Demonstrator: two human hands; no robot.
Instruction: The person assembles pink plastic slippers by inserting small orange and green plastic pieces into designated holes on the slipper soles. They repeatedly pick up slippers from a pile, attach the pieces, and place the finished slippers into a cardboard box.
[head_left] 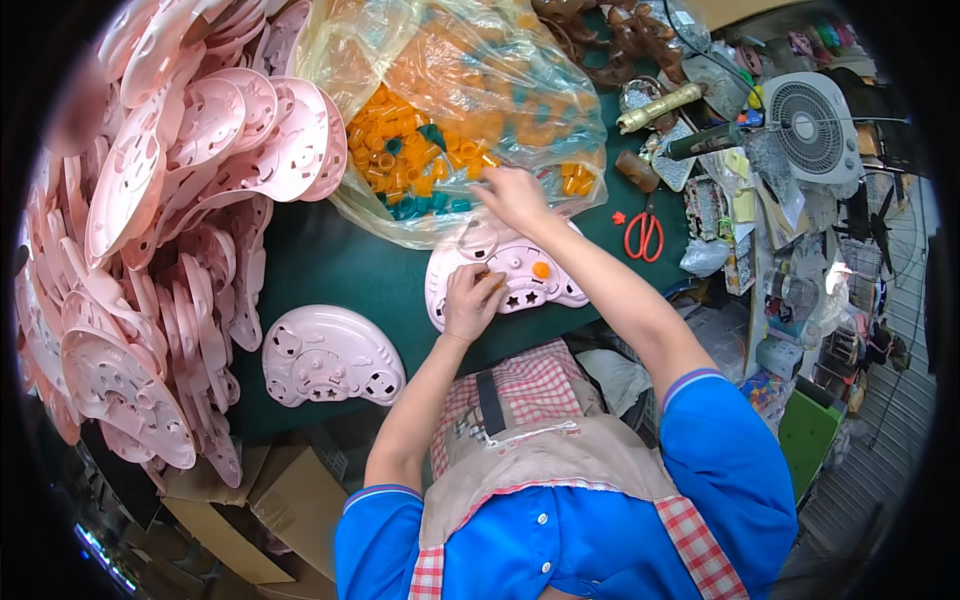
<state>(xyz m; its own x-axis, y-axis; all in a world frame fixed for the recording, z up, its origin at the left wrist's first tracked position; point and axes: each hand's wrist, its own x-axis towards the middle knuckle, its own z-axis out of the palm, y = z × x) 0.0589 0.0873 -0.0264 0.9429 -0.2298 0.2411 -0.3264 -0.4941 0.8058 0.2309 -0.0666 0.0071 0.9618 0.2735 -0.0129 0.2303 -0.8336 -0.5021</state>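
Note:
A light pink plastic panel (522, 262), with star-shaped holes and a round orange button (541, 270) set in it, lies on the dark green table in front of me. My left hand (472, 302) rests on its left part, fingers closed around a small orange plastic piece mostly hidden by them. Beyond the panel, my right hand (515, 200) is at the near edge of a clear plastic bag (345, 45). Its fingers are bent together beside the loose orange plastic pieces (400, 125); anything between the fingertips is hidden. Several teal pieces (432, 203) lie among them.
Another pink panel (333, 355) lies at the near left. Tall stacks of pink panels (215, 130) crowd the left side. Red-handled scissors (645, 235) lie right of the bag, with a white fan (810, 128) farther right. Cardboard boxes (290, 505) stand below the table's left edge.

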